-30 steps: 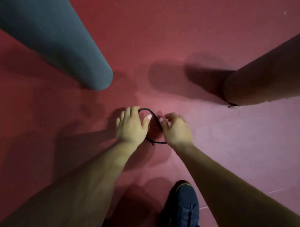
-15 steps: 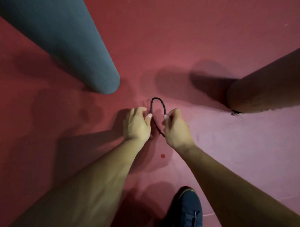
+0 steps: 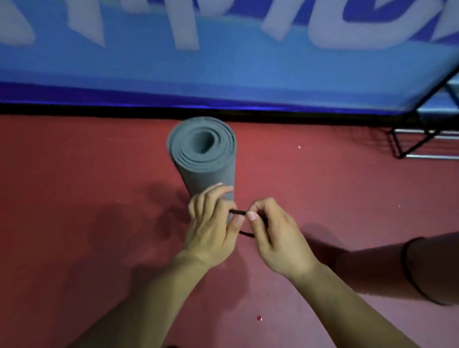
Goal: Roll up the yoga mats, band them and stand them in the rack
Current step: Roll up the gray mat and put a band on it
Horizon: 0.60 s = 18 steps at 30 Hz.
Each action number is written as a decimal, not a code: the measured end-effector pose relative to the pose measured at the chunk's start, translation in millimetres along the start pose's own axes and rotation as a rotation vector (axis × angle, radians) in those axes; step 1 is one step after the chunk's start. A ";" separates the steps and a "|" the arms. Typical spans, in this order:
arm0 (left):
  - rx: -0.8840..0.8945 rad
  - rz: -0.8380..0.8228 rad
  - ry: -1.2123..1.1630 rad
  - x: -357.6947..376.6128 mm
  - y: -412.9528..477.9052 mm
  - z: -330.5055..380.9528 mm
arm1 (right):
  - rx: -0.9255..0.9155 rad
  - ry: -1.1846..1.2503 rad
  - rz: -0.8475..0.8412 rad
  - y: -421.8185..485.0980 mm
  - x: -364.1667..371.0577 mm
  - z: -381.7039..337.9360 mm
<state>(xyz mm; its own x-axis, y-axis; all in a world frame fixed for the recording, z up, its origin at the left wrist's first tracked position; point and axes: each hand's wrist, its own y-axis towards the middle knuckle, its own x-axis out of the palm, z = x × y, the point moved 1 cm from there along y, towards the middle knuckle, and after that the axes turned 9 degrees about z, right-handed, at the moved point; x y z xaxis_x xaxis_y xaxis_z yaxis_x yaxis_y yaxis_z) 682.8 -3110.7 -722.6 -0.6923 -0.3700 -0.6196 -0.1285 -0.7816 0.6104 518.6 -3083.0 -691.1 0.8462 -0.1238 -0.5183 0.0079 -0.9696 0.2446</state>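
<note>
"What had changed in that last half second?"

"The black band (image 3: pixel 240 213) had come up off the red floor (image 3: pixel 69 231). The grey rolled mat (image 3: pixel 204 159), earlier off beyond the left fingers, now sat straight ahead of both sets of fingertips, with its spiral end facing the camera."

"And the grip?"

"The right hand (image 3: pixel 277 240) pinched the band between thumb and forefinger. The left hand (image 3: pixel 212 226) held the other side, its fingers curled over the mat's near part. The loop hung slack between the thumbs."

"How should it go?"

"I'd spread the loop wider than the roll, slip it over the end by the fingers, then walk it toward the middle while keeping the roll tight. A banded maroon mat (image 3: pixel 382 267) lay right of the right fingers. A black metal frame (image 3: pixel 414 144) stood well beyond them, below a blue banner (image 3: pixel 219 70)."
</note>
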 end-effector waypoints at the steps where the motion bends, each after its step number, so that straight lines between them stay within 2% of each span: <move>1: -0.025 0.051 0.027 -14.6 12.3 1.7 | -0.035 0.003 -0.005 13.3 -3.1 -17.1; 5: -0.237 0.198 0.086 -56.3 51.5 4.7 | -0.114 0.038 0.001 57.9 -0.8 -68.5; 9: -0.400 0.251 0.149 -76.4 84.7 -4.3 | -0.079 0.013 0.073 89.1 11.5 -86.0; 14: -0.468 0.047 0.138 -68.0 104.7 -29.8 | 0.102 0.021 0.179 106.7 33.7 -73.0; 18: -0.513 -0.080 0.040 -58.8 121.2 -54.2 | 0.118 -0.046 0.209 119.5 50.4 -63.5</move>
<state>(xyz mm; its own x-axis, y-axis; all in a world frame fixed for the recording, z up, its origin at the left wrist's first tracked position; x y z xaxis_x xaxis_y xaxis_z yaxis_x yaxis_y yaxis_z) 746.4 -3210.9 -638.9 -0.6657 -0.3097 -0.6789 0.1916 -0.9502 0.2457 596.0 -3191.7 -635.9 0.7979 -0.3311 -0.5037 -0.2293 -0.9395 0.2544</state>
